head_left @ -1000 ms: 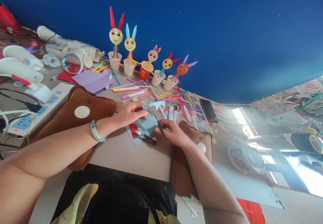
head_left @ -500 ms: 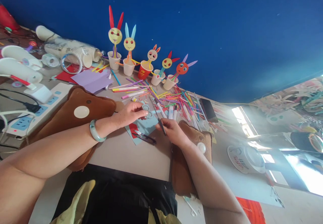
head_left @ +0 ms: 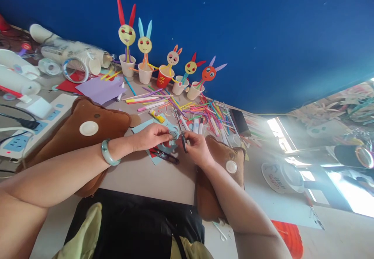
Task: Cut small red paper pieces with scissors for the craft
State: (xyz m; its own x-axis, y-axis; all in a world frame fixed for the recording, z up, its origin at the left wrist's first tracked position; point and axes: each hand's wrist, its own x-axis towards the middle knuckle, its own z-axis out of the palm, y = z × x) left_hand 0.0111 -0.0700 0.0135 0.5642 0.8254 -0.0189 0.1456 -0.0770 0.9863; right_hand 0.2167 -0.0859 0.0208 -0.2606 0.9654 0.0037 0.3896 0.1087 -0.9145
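Rabbits (head_left: 173, 59), five of them, are standing in cups (head_left: 165, 81) along the wall (head_left: 245, 37), looking finished. My left hand (head_left: 156, 136) is pinching blue paper (head_left: 174, 131), thumb and fingers closed on it; a ring outline is showing there, so cutting looks unfinished. Scissors (head_left: 184, 141) are pointing away beside it, my right hand (head_left: 198, 148) gripping the handles, fingers curled. Blade gap: I cannot tell.

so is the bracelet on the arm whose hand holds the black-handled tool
No, the bracelet is on the left arm, while the right hand holds the black-handled tool.
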